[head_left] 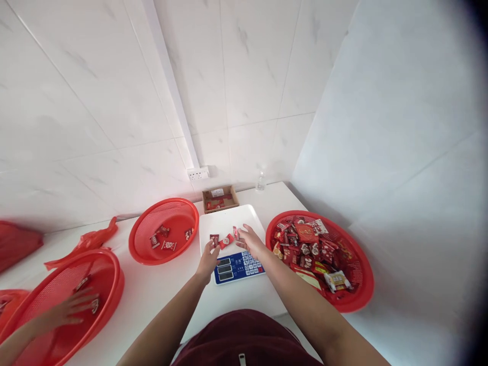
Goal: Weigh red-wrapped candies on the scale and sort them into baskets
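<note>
Head view: left hand curled at a red candy on the scale, grip unclear; right hand lay spread, empty; leaning on the scale likely skewed readings.

A white table carries a weighing scale between two red baskets (left basket, right basket); behind it stand a cardboard box and, seemingly, a clear bottle.

Both hands over the scale: left hand and right hand touching red candies on its white platform.
</note>
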A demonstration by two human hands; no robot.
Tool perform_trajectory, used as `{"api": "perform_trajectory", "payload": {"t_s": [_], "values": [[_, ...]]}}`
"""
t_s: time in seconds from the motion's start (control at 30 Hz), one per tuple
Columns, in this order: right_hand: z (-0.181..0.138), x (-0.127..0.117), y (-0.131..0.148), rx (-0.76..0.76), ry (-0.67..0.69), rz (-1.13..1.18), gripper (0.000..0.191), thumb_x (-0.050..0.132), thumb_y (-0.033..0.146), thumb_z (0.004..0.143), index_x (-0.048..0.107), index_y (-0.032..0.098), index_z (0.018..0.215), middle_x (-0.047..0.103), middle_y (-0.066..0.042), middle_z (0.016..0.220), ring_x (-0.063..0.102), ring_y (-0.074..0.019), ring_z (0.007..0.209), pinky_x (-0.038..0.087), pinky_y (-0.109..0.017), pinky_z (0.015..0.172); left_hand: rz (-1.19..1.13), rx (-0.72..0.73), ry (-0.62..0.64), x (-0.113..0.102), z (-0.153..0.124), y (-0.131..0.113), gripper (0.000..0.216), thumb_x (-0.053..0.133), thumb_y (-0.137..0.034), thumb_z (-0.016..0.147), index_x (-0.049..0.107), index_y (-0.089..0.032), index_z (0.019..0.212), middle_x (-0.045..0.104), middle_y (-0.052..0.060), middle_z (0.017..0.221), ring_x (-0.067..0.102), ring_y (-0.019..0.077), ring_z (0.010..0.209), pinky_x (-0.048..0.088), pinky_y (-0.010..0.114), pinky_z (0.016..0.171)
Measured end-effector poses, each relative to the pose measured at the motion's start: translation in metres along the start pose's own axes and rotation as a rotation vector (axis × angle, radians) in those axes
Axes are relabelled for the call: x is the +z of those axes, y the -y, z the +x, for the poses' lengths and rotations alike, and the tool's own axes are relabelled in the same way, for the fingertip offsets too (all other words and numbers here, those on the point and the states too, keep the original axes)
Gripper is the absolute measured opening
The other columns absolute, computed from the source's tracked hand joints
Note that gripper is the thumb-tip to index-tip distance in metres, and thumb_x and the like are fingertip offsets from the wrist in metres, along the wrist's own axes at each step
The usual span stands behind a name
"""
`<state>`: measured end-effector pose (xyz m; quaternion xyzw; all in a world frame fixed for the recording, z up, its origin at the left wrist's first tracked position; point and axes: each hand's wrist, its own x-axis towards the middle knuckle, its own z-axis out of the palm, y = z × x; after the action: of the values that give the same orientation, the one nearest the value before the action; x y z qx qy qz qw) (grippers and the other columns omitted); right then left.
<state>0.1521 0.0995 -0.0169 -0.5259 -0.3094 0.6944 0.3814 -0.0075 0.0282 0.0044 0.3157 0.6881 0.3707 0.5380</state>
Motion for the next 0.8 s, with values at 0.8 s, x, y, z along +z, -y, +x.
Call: {"api": "perform_trajectory", "payload": {"t_s": [0.8], "values": [[-0.041,-0.215,-0.005,-0.101,-0.611,-1.030,0.037,0.055,0.012,0.069,0.058,0.021,0.105,0.058,-0.010,0.102,0.057,-0.0219,0.093,0.041,-0.033,0.082,0.054,0.042,0.098,-0.009,-0.025,0.012,0.056,0.062,-0.052,0.071,0.051,-0.017,0.113,0.058,0.010,0.107,0.062,0.0197,0.089,0.050,0.035,0.078]]}}
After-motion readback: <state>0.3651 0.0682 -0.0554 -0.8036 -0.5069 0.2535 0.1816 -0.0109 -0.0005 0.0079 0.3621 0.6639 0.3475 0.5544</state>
